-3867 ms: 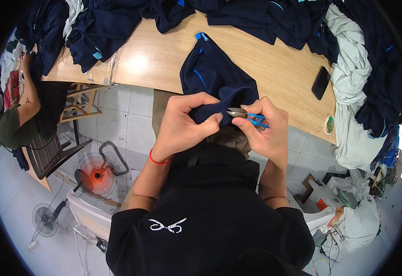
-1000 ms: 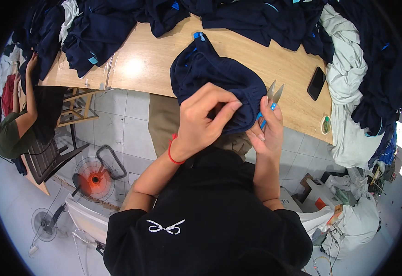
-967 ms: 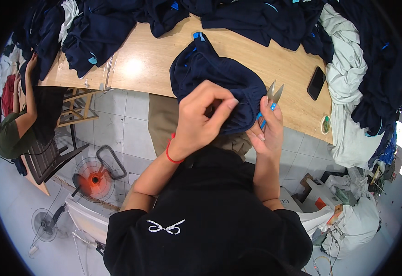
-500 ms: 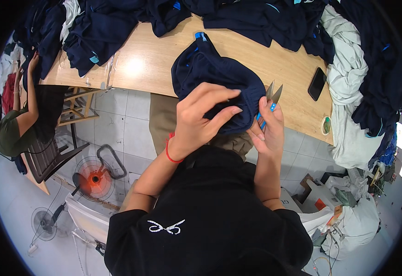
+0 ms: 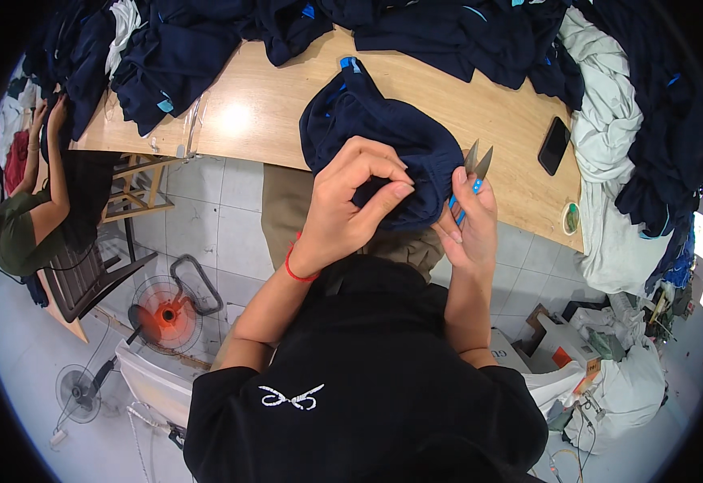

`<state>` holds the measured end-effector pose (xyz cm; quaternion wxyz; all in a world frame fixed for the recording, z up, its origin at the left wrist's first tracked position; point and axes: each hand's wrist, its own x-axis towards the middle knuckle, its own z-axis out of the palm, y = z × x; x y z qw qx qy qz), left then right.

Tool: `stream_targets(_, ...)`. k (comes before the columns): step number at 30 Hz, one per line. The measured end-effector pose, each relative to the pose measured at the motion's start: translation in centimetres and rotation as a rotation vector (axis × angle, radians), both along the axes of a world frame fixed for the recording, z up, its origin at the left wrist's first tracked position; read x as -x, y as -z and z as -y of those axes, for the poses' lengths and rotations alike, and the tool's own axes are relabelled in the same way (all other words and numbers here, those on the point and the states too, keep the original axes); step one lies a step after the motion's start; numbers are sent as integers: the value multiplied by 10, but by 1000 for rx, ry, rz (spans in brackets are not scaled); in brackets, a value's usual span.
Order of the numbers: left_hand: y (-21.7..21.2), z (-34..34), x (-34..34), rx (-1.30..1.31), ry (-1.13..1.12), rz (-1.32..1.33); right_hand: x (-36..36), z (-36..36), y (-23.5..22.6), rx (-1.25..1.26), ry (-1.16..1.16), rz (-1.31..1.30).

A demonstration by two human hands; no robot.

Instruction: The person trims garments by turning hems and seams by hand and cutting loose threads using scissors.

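A navy garment (image 5: 383,137) is pinched at its near edge by the left hand (image 5: 351,201), while small blue-handled thread snips (image 5: 470,173), blades apart and pointing up, are gripped in the right hand (image 5: 468,229) just beside the garment. The garment is draped over the near edge of a wooden table (image 5: 263,113), above a white tiled floor (image 5: 214,233); beyond the garment, navy clothes (image 5: 174,56) are heaped, and a black phone (image 5: 554,145) lies well to its right. Compared with half a second ago, little is changed: the left fingers are curled tighter over the fabric, and the snips are kept upright.

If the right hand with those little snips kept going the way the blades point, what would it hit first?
The right hand holds the snips blades up, toward the far side of the table. Bare tabletop lies ahead first, then probably the dark clothes pile; depth is hard to judge.
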<state>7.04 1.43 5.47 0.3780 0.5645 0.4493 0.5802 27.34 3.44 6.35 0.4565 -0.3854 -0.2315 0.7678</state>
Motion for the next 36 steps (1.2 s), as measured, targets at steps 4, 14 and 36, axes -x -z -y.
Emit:
stream_targets(4,-8,-1,-11,-71,-112,-94,2,0,-4,18,-34,41)
stream_targets(14,11,-1,-12,-170,-73,-102,4,0,-3,32,9,40)
stream_targets(36,84,3,26,313,-237,-493,-41,-27,13,-137,94,-338)
